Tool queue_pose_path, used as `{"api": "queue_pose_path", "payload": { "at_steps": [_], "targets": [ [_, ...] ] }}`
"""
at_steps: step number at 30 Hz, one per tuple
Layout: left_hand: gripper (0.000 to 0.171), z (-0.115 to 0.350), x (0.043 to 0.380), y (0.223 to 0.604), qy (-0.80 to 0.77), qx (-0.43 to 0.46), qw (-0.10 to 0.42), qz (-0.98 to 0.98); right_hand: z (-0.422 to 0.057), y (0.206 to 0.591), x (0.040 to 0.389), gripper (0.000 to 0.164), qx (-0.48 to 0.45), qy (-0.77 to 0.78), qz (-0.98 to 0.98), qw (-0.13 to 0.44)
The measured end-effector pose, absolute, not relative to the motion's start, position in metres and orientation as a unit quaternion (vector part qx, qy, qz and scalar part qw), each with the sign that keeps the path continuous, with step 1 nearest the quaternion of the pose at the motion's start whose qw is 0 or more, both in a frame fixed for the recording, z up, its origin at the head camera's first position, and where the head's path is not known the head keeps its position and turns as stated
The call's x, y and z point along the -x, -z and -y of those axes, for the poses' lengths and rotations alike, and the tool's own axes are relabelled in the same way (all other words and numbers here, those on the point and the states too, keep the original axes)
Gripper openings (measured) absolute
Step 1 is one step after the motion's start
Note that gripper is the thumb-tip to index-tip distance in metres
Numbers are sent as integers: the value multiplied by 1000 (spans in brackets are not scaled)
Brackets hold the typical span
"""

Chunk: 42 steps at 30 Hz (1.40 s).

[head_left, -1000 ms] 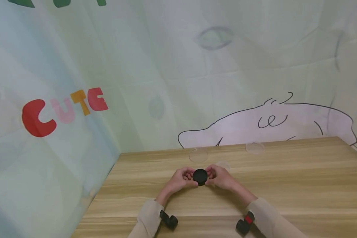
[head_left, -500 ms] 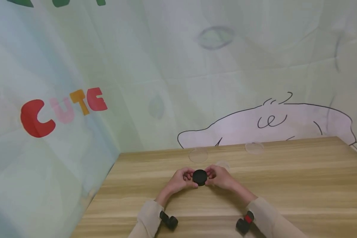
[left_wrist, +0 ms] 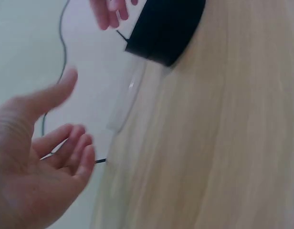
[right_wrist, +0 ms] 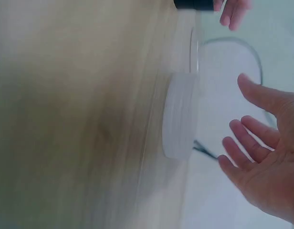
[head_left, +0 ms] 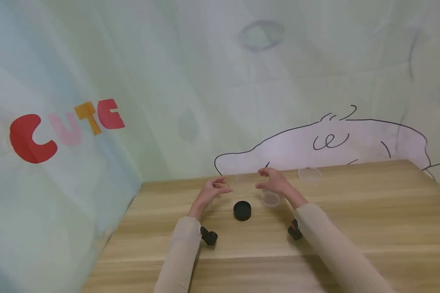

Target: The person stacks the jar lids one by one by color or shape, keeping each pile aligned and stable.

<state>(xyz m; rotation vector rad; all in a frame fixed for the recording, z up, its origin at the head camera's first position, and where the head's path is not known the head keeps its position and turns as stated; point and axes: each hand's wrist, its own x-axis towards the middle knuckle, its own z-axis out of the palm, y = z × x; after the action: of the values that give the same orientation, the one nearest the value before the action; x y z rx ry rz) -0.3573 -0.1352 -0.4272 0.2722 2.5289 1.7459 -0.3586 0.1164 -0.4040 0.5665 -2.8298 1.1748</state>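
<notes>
Black puck [head_left: 242, 211]: lies flat
Clear disc [head_left: 240, 184]: beyond puck; probably light, stiff, slippery; best pinched by opposite edges
Left hand [head_left: 210, 191]: beyond-left of puck, loosely spread, empty
Right hand [head_left: 275, 181]: beyond-right, likewise

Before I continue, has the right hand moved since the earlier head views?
Yes: the right hand has left the round black piece and gone forward, toward the table's back edge.

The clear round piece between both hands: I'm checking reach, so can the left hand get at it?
Likely yes: the empty left hand is beside the clear round piece, nothing visible between them.
</notes>
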Motion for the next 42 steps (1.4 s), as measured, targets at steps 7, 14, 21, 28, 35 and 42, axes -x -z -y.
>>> {"api": "queue_pose_path", "payload": {
  "at_steps": [7,14,21,28,35,42],
  "targets": [
    [65,118,377,439,-539,-38,6,-841,-100,411,376,67,-118,-406,905,-50],
    [51,113,379,443,-527,-45,17,-849,-86,423,378,69,-74,-393,912,-94],
    [47,112,380,442,-521,-50,22,-852,-85,423,377,68,-71,-399,910,-93],
    [53,115,378,437,-540,-43,10,-840,-89,421,382,65,-119,-413,899,-83],
    [58,110,368,421,-557,-57,-13,-829,-107,408,377,66,-163,-418,892,-54],
    [57,84,336,395,-521,-107,-56,-845,-146,397,353,64,-235,-453,860,-14]
  ]
}}
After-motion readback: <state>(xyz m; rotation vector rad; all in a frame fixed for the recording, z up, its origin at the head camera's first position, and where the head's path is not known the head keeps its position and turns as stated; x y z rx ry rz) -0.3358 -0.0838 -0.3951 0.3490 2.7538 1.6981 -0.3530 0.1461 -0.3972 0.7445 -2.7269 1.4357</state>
